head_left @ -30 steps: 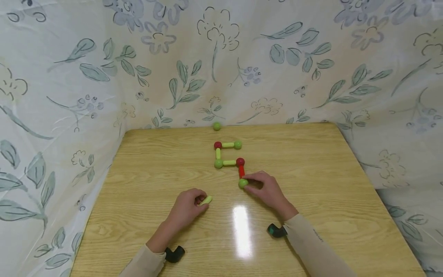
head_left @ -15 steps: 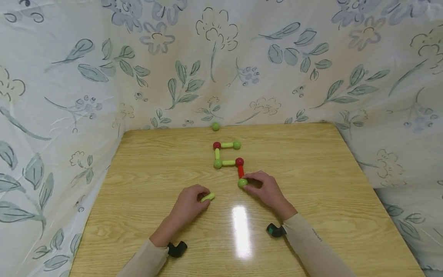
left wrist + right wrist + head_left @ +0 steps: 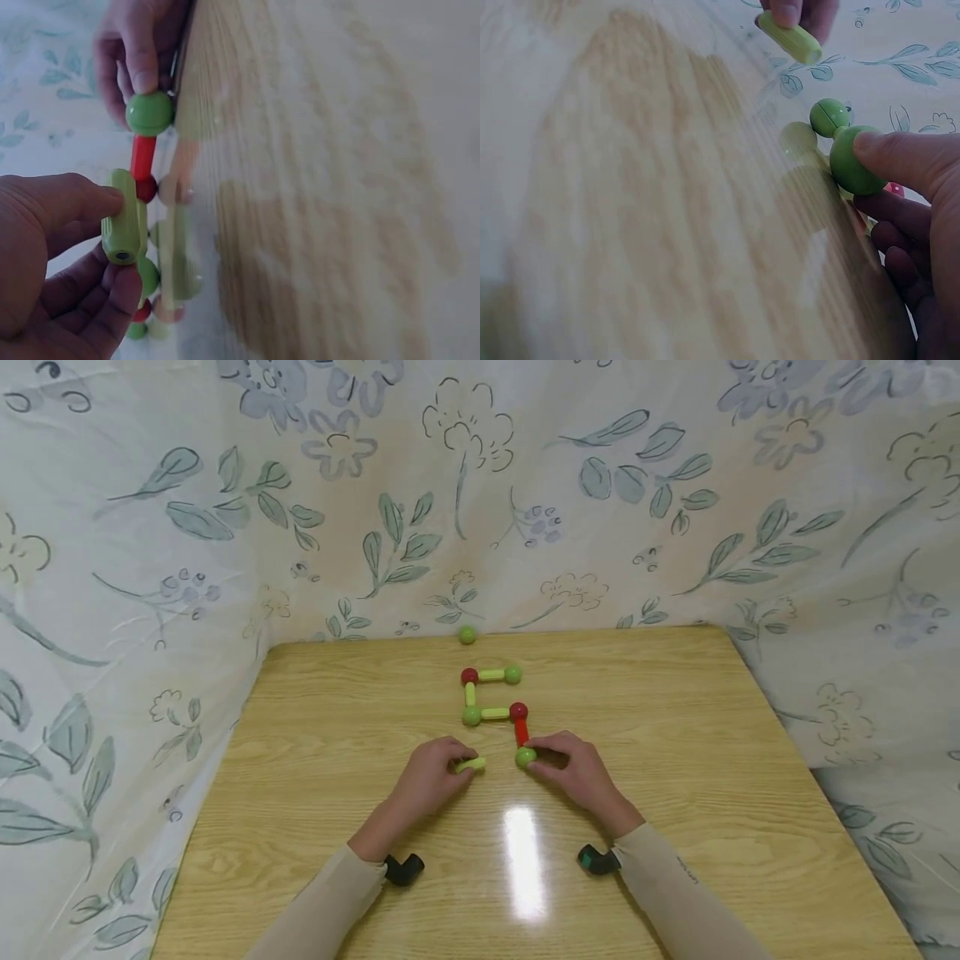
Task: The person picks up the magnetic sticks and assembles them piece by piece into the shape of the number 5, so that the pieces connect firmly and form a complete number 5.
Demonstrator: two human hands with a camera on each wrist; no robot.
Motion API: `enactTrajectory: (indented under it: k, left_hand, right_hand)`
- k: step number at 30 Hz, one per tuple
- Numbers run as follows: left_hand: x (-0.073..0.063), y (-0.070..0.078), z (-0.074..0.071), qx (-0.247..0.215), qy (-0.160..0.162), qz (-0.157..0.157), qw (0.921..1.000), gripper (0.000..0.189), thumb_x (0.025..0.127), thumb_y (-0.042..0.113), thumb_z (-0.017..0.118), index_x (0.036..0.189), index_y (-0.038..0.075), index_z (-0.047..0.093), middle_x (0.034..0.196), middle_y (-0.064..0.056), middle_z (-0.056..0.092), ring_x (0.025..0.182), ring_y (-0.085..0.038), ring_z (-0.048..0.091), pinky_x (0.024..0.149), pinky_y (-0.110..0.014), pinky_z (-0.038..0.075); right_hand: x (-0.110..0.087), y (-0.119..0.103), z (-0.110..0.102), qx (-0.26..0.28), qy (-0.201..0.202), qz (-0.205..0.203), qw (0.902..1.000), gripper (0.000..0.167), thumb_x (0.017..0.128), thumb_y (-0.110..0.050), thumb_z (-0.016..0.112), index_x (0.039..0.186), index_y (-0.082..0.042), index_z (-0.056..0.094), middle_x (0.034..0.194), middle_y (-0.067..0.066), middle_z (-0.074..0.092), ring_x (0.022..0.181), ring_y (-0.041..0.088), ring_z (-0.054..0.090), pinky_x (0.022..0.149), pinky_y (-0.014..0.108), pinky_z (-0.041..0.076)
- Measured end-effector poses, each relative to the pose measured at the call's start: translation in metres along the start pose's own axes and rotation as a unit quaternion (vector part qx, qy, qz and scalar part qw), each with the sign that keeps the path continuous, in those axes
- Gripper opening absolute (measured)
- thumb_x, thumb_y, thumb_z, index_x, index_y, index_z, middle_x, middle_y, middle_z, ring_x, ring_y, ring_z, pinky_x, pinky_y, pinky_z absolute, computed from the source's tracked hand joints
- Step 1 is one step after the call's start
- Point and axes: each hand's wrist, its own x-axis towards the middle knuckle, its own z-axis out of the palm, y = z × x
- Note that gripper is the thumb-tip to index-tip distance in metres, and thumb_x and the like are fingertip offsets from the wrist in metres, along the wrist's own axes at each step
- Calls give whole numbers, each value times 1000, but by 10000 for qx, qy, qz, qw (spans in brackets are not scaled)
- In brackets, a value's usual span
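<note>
My left hand [image 3: 431,777] pinches a yellow-green magnetic rod [image 3: 472,765] between thumb and fingers, to the left of the zigzag chain. In the left wrist view a dark dot shows in the rod's [image 3: 122,225] near end. With my right hand [image 3: 583,774], I pinch a green ball [image 3: 524,758] at the chain's near end. A red rod [image 3: 521,733] joins that ball to a dark red ball [image 3: 518,711]. Seen from the right wrist, my thumb presses on the green ball [image 3: 853,163], and the held rod [image 3: 789,39] is apart from it.
Beyond the hands, the chain continues through yellow-green rods [image 3: 495,714], a green ball [image 3: 471,716] and another red ball [image 3: 469,677] to a green end ball [image 3: 512,674]. A loose green ball [image 3: 467,635] lies at the wooden table's [image 3: 315,693] back edge, by the floral cloth [image 3: 480,527].
My left hand has moved forward and to the right with the yellow-green magnetic rod, closer to the green ball. My right hand has stayed on that ball.
</note>
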Motion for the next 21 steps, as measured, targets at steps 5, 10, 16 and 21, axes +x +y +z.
enactTrajectory:
  k: [5, 10, 16, 21]
  left_hand:
    - [11, 4, 2, 67, -158, 97, 9998, 18, 96, 12, 84, 114, 11, 84, 106, 0, 74, 90, -15, 64, 81, -36, 55]
    - [17, 4, 5, 111, -278, 159, 9994, 17, 97, 12, 83, 114, 10, 84, 103, 1, 73, 88, -15, 63, 80, -34, 54]
    - [22, 3, 9, 213, -321, 297, 9988, 16, 100, 14, 82, 115, 9, 84, 106, 1, 74, 87, -14, 61, 78, -32, 53]
    - [27, 6, 12, 398, -305, 479, 9976, 17, 100, 15, 81, 116, 9, 84, 109, -1, 75, 91, -16, 63, 83, -36, 55]
  right_hand:
    - [0, 1, 0, -11, 4, 50, 10000, 31, 94, -27, 89, 125, -26, 82, 119, -8, 74, 112, 17, 67, 99, 49, 55]
    - [0, 3, 0, 21, -8, 18, 10000, 31, 95, -28, 88, 126, -28, 82, 120, -10, 74, 115, 16, 66, 101, 49, 53]
    - [1, 3, 0, -7, 10, -73, 10000, 31, 95, -29, 89, 125, -27, 82, 119, -11, 74, 114, 15, 67, 102, 49, 53]
    - [2, 4, 0, -43, 13, -111, 9999, 31, 95, -28, 89, 125, -27, 82, 118, -11, 75, 113, 14, 67, 102, 49, 53]
